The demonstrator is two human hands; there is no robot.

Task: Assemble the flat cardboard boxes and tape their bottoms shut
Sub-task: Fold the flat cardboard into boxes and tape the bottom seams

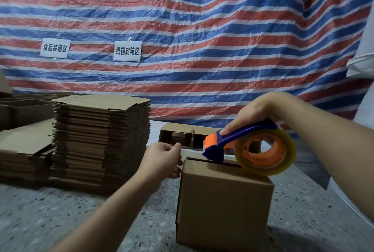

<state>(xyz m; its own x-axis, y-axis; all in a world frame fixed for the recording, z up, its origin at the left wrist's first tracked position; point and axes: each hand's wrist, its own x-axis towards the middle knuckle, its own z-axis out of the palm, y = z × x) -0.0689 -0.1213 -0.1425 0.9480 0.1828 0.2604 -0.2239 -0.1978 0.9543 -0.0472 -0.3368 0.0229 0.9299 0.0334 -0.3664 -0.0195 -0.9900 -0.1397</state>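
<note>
An assembled brown cardboard box (222,207) stands on the speckled floor in front of me, its folded flaps facing up with a dark seam along the far side. My right hand (257,110) grips the blue handle of a blue and orange tape dispenser (242,146), whose clear tape roll rests on the box's top at the seam. My left hand (164,160) is at the box's upper left corner, its fingers pinched together as if on the clear tape end, which is hard to make out.
A tall stack of flat cardboard boxes (101,142) stands to the left, with a lower stack (24,150) beside it. Open assembled boxes (26,110) sit at far left, another open box (182,136) behind. A striped tarp (182,29) hangs as the back wall.
</note>
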